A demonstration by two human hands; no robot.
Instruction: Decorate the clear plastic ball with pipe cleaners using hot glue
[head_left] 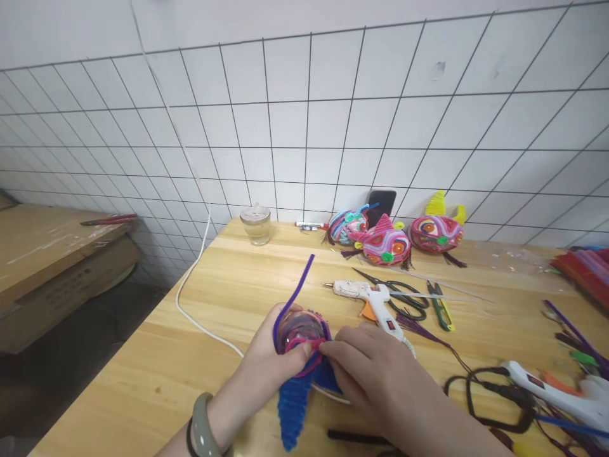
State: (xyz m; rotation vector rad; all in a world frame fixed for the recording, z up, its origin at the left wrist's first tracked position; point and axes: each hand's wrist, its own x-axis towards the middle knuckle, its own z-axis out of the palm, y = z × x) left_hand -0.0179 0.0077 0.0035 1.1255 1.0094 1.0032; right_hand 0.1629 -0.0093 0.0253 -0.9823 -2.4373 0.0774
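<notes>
Purple pipe cleaner (294, 293) springs up and away from the left fingers, its lower end curling round the rim of a clear ball (301, 330) that sits pinched between both hands. The left hand (266, 371) cups the ball from its near side, thumb pressed onto the pink strands wound across it; the right hand (368, 371) closes in from the other side, fingertips clamped on those same pink strands where they meet the thumb. A blue ribbed fin (295, 397) of packed pipe cleaners hangs below the fingers, toward the table's (228, 279) near edge.

The risk, I think, lies in that long free purple end: it is springy, and if either thumb eases, the wrap could uncoil off the smooth ball. A glue gun (368, 298) lies just beyond the right fingertips, its cord trailing close; fresh glue under the fingers could burn or smear. Scissors (402, 295) lie further out, past the gun.
</notes>
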